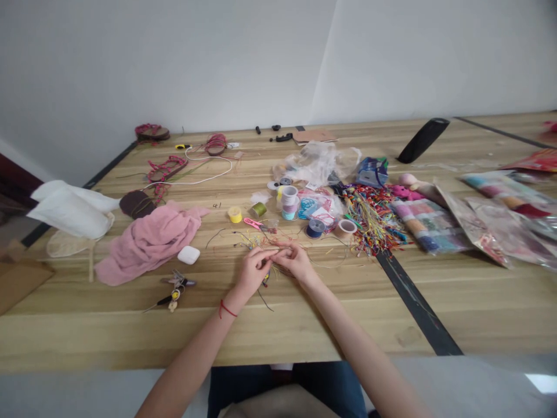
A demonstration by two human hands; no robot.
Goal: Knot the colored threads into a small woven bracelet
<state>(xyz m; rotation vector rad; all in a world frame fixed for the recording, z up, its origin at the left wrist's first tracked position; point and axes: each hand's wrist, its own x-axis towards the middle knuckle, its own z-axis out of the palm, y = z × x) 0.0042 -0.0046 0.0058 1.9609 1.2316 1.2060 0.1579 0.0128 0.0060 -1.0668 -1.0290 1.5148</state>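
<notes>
Wooden table (pixel 278 334), bare room below the hands, thin colored cords (pixel 266 248) loose and tangled, pinched in left hand (pixel 253 270) and right hand (pixel 296 261)

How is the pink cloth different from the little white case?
The pink cloth is much bigger than the white case. The cloth is crumpled in soft folds, while the case is smooth and rounded. The cloth is pink and the case is white. Both lie side by side on the wooden table.

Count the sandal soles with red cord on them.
3: one sole at the far left corner of the table, another sole nearer along the left edge, a third sole beside the white cable. More could be hidden.
</notes>
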